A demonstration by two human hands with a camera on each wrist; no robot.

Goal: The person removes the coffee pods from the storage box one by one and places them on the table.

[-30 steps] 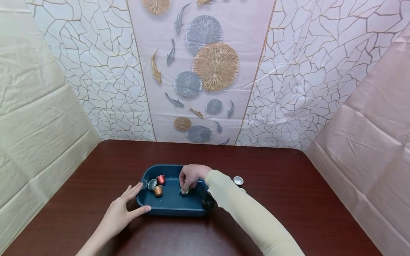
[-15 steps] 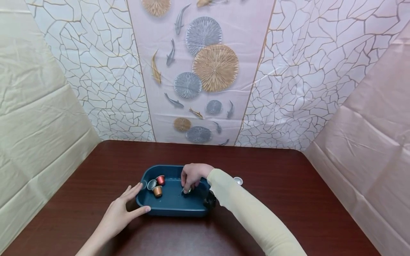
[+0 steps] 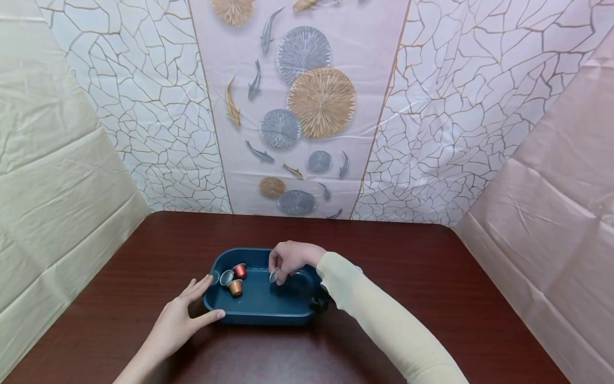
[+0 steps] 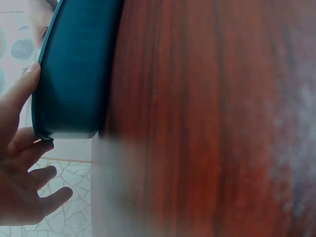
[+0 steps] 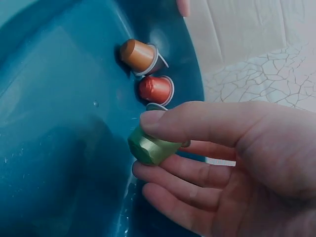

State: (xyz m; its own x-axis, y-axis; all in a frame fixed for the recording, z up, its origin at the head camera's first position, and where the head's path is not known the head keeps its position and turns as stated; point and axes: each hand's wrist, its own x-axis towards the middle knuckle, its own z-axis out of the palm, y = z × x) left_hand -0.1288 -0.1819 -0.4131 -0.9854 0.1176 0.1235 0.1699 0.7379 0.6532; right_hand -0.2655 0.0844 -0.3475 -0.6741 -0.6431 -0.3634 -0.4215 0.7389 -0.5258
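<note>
Green capsule (image 5: 153, 149) partly hidden b/h R hand (image 5: 237, 165)

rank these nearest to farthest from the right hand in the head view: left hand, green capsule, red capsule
1. Green capsule, pinched in the right hand.
2. Red capsule, inside the tray, toward its left end.
3. Left hand, at the tray's left end.

No text, label, brand, number or sign can be read in any of the three views. On the green coffee capsule (image 5: 152, 148), the orange coffee capsule (image 5: 138, 56) and the red coffee capsule (image 5: 154, 90) I cannot make out any letters. The blue tray (image 5: 64, 94) and the printed backdrop (image 3: 321, 101) also show no readable words.
</note>
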